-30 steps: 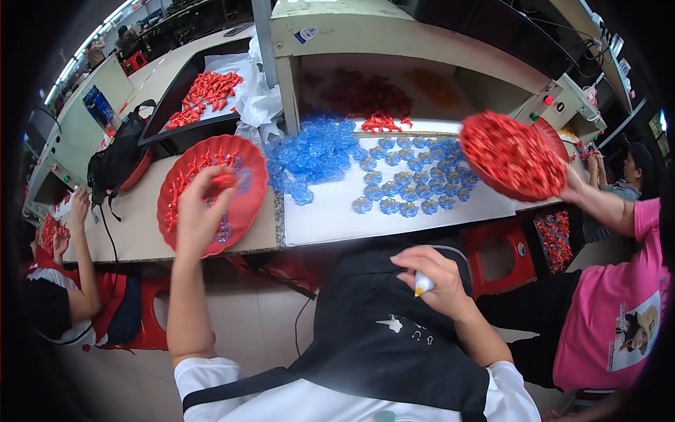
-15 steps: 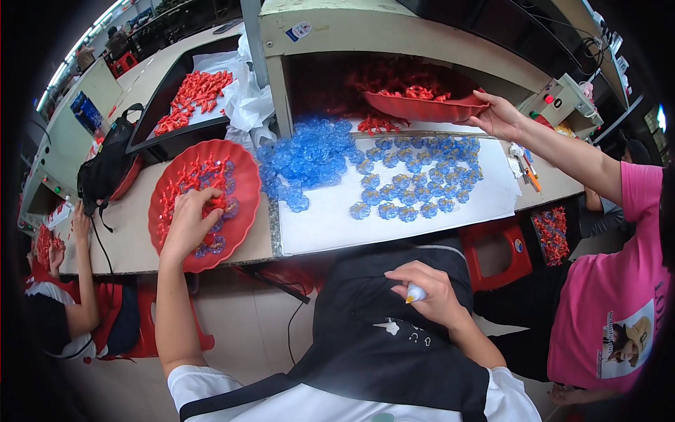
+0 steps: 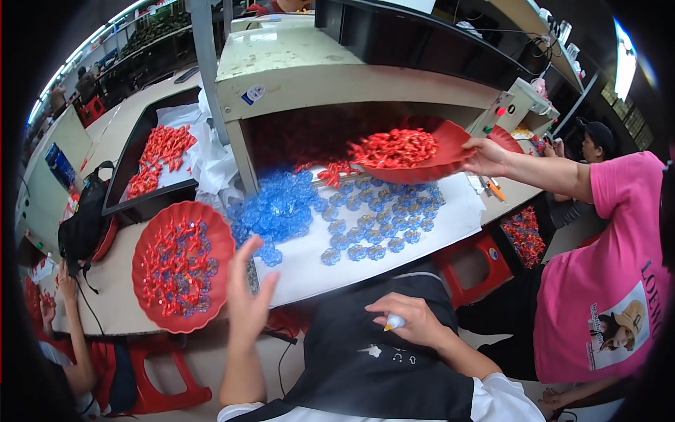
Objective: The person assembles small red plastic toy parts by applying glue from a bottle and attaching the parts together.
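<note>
Raised over the table's front edge, my left hand [image 3: 247,299] has its fingers apart and nothing in it. It is beside a red scalloped tray [image 3: 219,264] that holds small red plastic pieces [image 3: 169,260] and clear bluish flower-shaped pieces [image 3: 195,304]. In front of my apron, my right hand [image 3: 418,316] is closed round a small white bottle [image 3: 395,321] with a yellow tip. Blue translucent flower pieces lie heaped [image 3: 278,207] on a white sheet [image 3: 302,281]. Right of that heap, more flower pieces [image 3: 376,228] are spread in loose rows.
A co-worker's hand [image 3: 485,156] from the right holds a red tray [image 3: 422,172] heaped with red pieces, tilted at the shelf opening. A black tray [image 3: 116,204] of red pieces stands at far left, near a black bag [image 3: 83,221]. Red stools [image 3: 478,271] stand below.
My left hand has left the red pieces in the near tray, moving right and opening. The co-worker's tray has come out of the shelf opening, toward me. My right hand keeps the bottle.
</note>
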